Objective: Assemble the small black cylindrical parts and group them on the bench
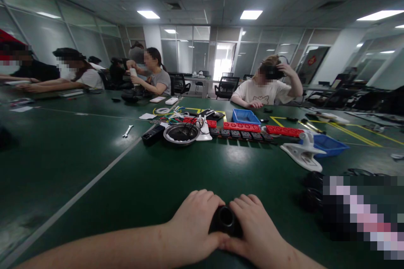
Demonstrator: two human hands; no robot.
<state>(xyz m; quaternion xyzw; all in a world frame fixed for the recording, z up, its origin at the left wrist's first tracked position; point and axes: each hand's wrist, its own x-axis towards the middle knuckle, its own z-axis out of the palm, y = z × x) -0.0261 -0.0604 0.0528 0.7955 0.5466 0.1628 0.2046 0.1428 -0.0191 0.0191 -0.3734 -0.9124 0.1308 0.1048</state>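
Observation:
Low in the view, a black rounded object (226,217) with a round hole in its top rests at the green table. My left hand (199,222) wraps its left side, fingers over the far edge and thumb across the near side. From the right, my right hand (254,227) grips the same object, its thumb meeting the left thumb in front. Both hands cover most of it, so its kind cannot be made out.
Across the green table (142,185) lie a wrench (127,131), a round metal dish (181,143), red socket strips (241,127), a blue tray (246,117), another blue tray (335,145) and a white clamp-shaped base (301,157). Black objects (312,195) stand at right. Several people sit around.

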